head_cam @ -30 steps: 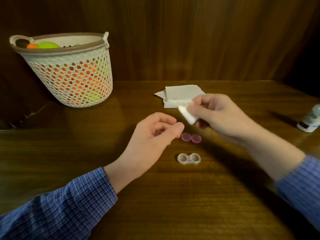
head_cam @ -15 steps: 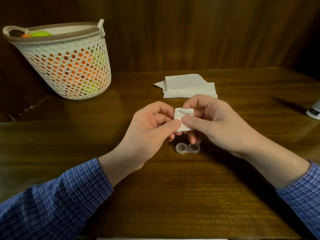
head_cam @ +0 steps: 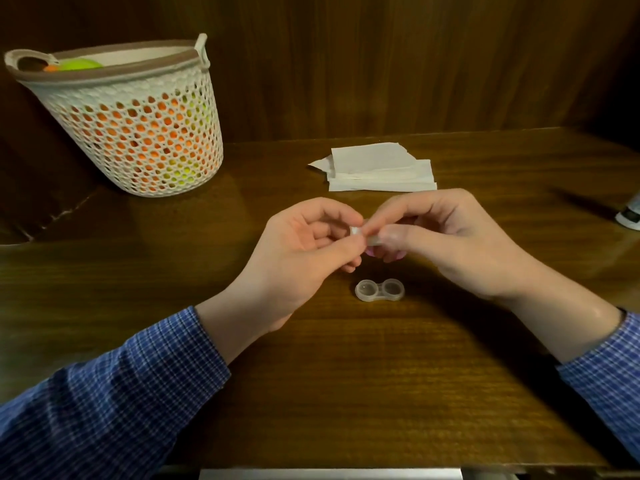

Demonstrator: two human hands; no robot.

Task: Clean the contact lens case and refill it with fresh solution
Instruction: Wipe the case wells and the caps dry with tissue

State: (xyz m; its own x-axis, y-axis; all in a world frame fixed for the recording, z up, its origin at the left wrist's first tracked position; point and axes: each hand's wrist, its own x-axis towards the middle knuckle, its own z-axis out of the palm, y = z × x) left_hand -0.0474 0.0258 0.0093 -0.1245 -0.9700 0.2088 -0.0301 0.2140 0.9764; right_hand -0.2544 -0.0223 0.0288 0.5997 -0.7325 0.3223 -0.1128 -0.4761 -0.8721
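Observation:
The clear twin-well lens case lies open on the wooden table, below my hands. My left hand and my right hand meet above it, both pinching one small folded white tissue between thumbs and fingers. A bit of pink cap peeks out under my right fingers; the rest of the caps is hidden by the hands. The white solution bottle lies at the right edge, mostly cut off.
A stack of white tissues lies behind my hands. A white perforated basket holding orange and green things stands at the back left. A dark wood wall backs the table.
My right hand brought the tissue down to my left hand, and both hands now pinch it, folded smaller. The pink caps went out of sight behind the hands.

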